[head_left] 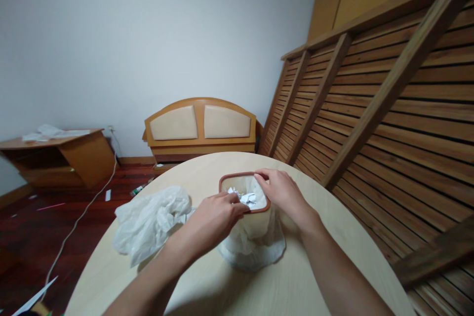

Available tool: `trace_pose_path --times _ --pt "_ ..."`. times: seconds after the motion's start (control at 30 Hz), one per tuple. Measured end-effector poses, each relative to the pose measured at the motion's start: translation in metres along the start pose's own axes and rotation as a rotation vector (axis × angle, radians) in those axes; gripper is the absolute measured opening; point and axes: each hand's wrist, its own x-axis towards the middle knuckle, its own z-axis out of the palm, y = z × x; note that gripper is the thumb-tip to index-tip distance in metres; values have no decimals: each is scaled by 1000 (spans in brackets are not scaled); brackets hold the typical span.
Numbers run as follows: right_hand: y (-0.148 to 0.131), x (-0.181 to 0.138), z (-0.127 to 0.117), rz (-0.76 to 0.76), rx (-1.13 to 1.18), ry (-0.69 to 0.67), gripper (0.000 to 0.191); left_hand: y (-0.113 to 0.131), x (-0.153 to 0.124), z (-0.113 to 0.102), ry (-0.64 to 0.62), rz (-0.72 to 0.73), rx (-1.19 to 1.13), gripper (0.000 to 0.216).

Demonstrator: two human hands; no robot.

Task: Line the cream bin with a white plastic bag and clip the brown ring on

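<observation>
A small cream trash bin (252, 225) with a brown rim ring (237, 176) stands on the round pale table (333, 247). A thin whitish liner bag (255, 252) hangs around its outside and spreads at its foot. Crumpled white paper (249, 199) lies inside the bin. My right hand (279, 190) pinches the rim at its far right corner. At the near left side, my left hand (220, 215) is closed over the rim, its fingertips partly hidden. Left of the bin lies a crumpled white plastic bag (151, 219), partly behind my left forearm.
A slatted wooden frame (370, 128) leans along the right. Beyond the table is a padded headboard (202, 123). To the left stand a low wooden cabinet (79, 158) and a white cable (87, 210) on the dark red floor (40, 237), among scattered litter.
</observation>
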Motion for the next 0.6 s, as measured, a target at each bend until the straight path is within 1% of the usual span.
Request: trace_pose_path --times 0.1,0.13,0.2,0.27,0.3,0.37,0.4,0.47,0.6 --pt "12 2 -3 -141 158 -74 39 -3 -3 -1 11 -47 12 22" --pt "16 1 -5 -184 195 -108 46 -5 -4 -1 17 -55 16 20" --pt "22 0 -9 -234 246 -215 73 -7 -6 -2 27 -62 14 15" --pt "26 -3 -10 -251 281 -348 105 -10 -6 -2 33 -63 2 13" --pt "27 -3 -10 -255 291 -401 118 -11 -7 -2 34 -64 -4 13" --pt "28 -4 -7 -264 297 -458 134 -12 -7 -2 32 -58 -13 14" --pt "29 -4 -6 -268 294 -463 137 -11 -7 -3 29 -55 -16 14" --pt "29 -3 -3 -284 286 -446 136 -11 -8 -3 21 -54 -21 16" --pt "26 -2 -4 -347 292 -371 121 -10 -8 -6 9 -54 -42 20"
